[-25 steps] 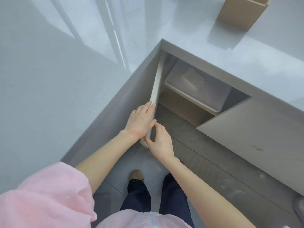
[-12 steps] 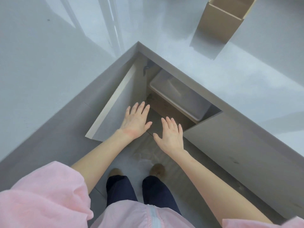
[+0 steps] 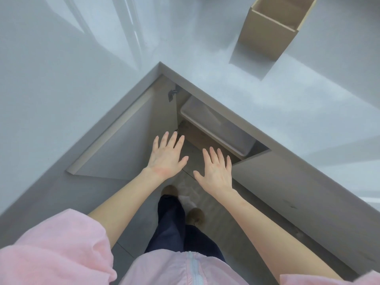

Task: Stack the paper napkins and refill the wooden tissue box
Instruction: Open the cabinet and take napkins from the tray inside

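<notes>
An open-topped wooden tissue box [image 3: 273,27] stands on the grey counter at the upper right. Below the counter corner a cabinet is open, and a translucent plastic bin [image 3: 216,128] rests on the shelf inside. My left hand [image 3: 167,157] hovers in front of the opening with fingers spread and nothing in it. Beside it, my right hand [image 3: 217,172] is equally spread and empty, just in front of the bin. No napkins are visible; the bin's contents are blurred.
The cabinet door [image 3: 115,147] hangs swung open to the left, with a hinge [image 3: 172,93] near its top. A shut door [image 3: 292,182] is at the right. The grey countertop [image 3: 226,68] wraps around the corner. My feet stand on the floor [image 3: 222,219] below.
One second ago both hands held the door's edge. The door has swung wide to the left, both hands have let go, and they now hover spread before the opening.
</notes>
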`<action>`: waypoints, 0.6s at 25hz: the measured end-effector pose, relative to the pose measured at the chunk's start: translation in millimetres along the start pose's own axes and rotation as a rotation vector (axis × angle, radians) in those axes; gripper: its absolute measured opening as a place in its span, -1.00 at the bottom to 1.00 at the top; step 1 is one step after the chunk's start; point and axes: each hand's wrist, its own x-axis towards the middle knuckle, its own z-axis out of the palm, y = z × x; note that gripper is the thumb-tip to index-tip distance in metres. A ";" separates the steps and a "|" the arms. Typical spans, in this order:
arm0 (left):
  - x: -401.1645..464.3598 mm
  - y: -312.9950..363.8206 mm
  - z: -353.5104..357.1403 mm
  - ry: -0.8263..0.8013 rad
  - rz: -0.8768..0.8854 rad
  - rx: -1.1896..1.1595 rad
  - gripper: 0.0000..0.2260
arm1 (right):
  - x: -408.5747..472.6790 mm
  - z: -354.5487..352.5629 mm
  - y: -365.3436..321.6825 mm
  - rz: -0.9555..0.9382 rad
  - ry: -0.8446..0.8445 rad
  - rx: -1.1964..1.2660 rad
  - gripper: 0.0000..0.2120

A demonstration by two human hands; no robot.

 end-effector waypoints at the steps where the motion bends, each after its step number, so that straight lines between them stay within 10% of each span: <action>1: 4.8 -1.8 -2.3 0.000 0.006 -0.003 -0.43 | 4.0 -1.5 -0.8 0.009 0.005 -0.004 -0.36; 15: 71.8 -35.7 -2.1 -0.002 0.132 -0.045 -0.44 | 64.0 3.2 -0.5 0.156 0.047 0.022 -0.36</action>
